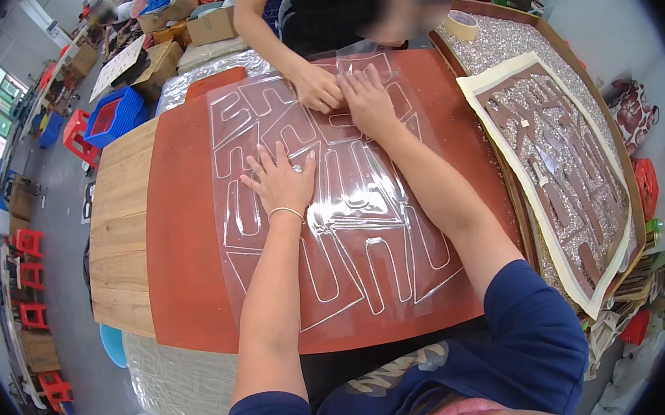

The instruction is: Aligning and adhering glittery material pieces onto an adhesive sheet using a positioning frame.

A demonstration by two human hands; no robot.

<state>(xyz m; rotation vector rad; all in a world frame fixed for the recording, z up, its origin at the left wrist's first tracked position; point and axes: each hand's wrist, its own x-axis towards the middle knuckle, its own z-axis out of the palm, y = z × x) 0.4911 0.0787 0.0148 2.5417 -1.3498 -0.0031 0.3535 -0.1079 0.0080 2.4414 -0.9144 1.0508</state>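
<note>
Glossy clear film on rust-red mat; left hand, right hand pressed flat, fingers spread, gripping nothing.

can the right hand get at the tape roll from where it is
Probably yes. The right hand lies flat on the clear sheet, and the tape roll sits just beyond it to the right on the glittery tray. Nothing stands between them; the co-worker's hand is on the other side.

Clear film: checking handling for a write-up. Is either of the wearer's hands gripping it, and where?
Neither grips. The left hand lies flat on the clear film near its middle; the right hand presses flat near its far edge.
</note>
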